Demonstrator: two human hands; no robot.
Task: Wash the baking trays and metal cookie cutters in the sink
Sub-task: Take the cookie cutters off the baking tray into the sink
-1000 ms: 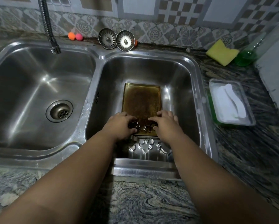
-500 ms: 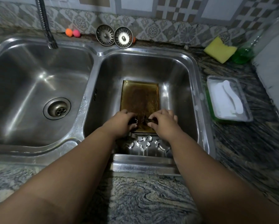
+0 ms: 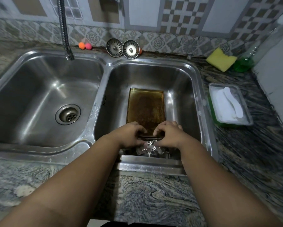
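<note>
Brown and crusted with baked-on residue, the baking tray (image 3: 145, 108) lies flat on the floor of the right basin of the steel sink (image 3: 201, 89). Its long axis runs from twelve o'clock to six, one short end toward the tiled wall and the other toward the person.

Both hands meet at that near short end. The left hand (image 3: 129, 135) takes the corner at about seven o'clock and the right hand (image 3: 169, 135) the corner at five. On each, the fingers curl down over the dark rim while the thumb tucks under it, so the rim is pinched between them.

Just nearer than the thumbs, at six o'clock, a cluster of shiny cookie cutters (image 3: 149, 145) sits in a second, steel tray (image 3: 150, 164). Its near wall juts over the sink's front edge toward the marbled counter (image 3: 153, 202). Blur hides the cutters' shapes and which way they lie.

Over in the left basin, at nine o'clock, is the drain (image 3: 68, 114), with the flexible tap (image 3: 66, 30) hanging above it at eleven. Two strainers (image 3: 122, 48) lean against the wall at twelve, with an orange and a pink ball (image 3: 85, 45) to their left. At two o'clock a yellow sponge (image 3: 221, 59) lies just beside a bottle (image 3: 243, 63) of green liquid. At three a clear tub (image 3: 230, 104) holds something white.
</note>
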